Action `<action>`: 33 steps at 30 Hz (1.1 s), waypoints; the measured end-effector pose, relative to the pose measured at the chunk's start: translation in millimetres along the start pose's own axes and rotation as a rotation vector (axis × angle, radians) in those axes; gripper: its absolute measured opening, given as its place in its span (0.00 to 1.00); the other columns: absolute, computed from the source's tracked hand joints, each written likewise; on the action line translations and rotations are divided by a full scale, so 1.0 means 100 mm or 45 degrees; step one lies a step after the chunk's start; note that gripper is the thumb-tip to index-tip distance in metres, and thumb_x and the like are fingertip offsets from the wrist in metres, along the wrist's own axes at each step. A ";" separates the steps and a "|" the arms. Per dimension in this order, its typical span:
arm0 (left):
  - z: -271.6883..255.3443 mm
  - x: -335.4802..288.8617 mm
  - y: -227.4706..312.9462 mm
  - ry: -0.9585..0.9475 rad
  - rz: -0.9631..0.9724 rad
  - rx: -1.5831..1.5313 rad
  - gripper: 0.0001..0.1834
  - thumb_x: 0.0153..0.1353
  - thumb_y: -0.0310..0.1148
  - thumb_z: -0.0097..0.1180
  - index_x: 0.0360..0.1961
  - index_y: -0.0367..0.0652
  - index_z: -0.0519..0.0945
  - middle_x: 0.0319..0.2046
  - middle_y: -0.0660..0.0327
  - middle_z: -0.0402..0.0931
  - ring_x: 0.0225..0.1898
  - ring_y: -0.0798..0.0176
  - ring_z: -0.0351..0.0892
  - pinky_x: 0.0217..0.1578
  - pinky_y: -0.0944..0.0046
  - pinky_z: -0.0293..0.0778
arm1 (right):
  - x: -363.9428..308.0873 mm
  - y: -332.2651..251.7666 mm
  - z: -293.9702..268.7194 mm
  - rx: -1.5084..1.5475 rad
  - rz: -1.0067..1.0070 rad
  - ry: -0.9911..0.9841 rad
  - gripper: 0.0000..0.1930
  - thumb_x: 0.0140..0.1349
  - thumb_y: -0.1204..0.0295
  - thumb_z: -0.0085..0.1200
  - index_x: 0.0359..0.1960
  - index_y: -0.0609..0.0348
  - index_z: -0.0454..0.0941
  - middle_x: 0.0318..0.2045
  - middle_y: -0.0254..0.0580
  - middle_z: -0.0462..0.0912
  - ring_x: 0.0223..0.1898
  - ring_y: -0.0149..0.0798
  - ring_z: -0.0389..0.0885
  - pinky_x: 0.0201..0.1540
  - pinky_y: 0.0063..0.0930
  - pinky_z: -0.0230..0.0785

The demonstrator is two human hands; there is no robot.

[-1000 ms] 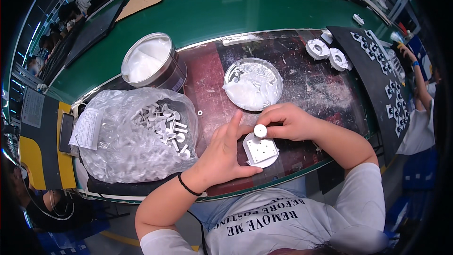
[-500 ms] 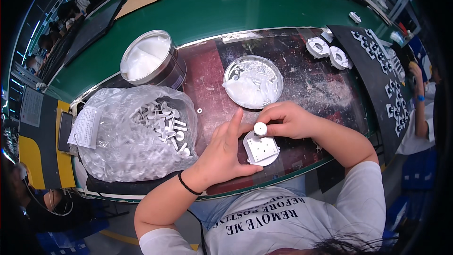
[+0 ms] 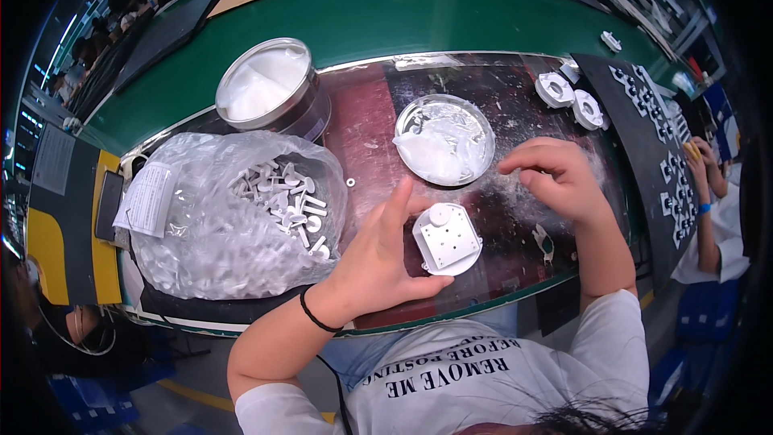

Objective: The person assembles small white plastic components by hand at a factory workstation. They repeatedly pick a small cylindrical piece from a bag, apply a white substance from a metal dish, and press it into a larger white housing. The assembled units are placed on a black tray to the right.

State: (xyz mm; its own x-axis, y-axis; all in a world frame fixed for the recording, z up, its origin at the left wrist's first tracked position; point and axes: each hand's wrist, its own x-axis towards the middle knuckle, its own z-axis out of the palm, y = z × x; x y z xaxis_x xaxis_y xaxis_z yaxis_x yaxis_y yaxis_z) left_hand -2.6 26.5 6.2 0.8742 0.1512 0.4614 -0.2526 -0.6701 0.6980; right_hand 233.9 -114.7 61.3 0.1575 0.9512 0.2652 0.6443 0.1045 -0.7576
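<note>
My left hand [image 3: 372,256] grips a white plastic housing [image 3: 451,248] at its left edge, thumb below and fingers above. The housing has a flat square face with small dark holes. A round white knob-like part [image 3: 440,213] sits at its upper end. Away to the right, my right hand [image 3: 557,177] hovers above the table with fingers loosely curled, their tips apart, and nothing visible in them. Beyond the hands stands a round metal dish [image 3: 485,130] with a clear plastic film and whitish, grease-like stuff in it.
At left lies a clear bag [image 3: 201,258] of white stemmed plastic parts, with a metal tin [image 3: 310,117] of white paste behind it. White ring-shaped housings [image 3: 554,90] rest at far right, beside a black board [image 3: 620,125] of small parts. A co-worker's hand [image 3: 704,153] shows past it.
My right hand has let go of the round knob-like part and moved right, away from the housing. My left hand still holds the housing. The view has shifted slightly.
</note>
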 end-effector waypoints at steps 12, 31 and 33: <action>-0.16 0.01 0.10 0.423 0.063 -0.016 0.64 0.35 0.32 0.73 0.68 0.42 0.38 0.50 0.47 0.70 0.51 0.48 0.70 0.51 0.52 0.66 | -0.02 -0.22 0.59 0.941 0.434 -0.239 0.19 0.64 0.70 0.50 0.56 0.65 0.69 0.47 0.40 0.77 0.42 0.30 0.76 0.43 0.22 0.70; -0.16 -0.01 -0.02 0.403 -0.019 0.092 0.48 0.43 0.38 0.67 0.64 0.40 0.55 0.58 0.45 0.62 0.56 0.45 0.65 0.57 0.51 0.61 | 1.35 0.84 0.06 1.030 0.598 0.321 0.13 0.63 0.68 0.50 0.44 0.64 0.74 0.33 0.36 0.79 0.32 0.27 0.79 0.34 0.18 0.76; -0.16 0.03 -0.04 0.288 0.040 0.198 0.46 0.43 0.39 0.66 0.63 0.40 0.58 0.57 0.46 0.62 0.56 0.44 0.65 0.56 0.51 0.62 | 1.63 1.32 -0.09 1.005 0.629 0.460 0.11 0.63 0.70 0.49 0.43 0.64 0.73 0.34 0.39 0.78 0.33 0.29 0.79 0.35 0.20 0.77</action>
State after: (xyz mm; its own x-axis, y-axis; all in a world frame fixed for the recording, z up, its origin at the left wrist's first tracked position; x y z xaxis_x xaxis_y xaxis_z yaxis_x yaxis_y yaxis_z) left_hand -5.8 41.3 13.6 0.7478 0.2753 0.6041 -0.1961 -0.7778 0.5972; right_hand 351.4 51.4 9.6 0.5765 0.8082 -0.1203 -0.2158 0.0086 -0.9764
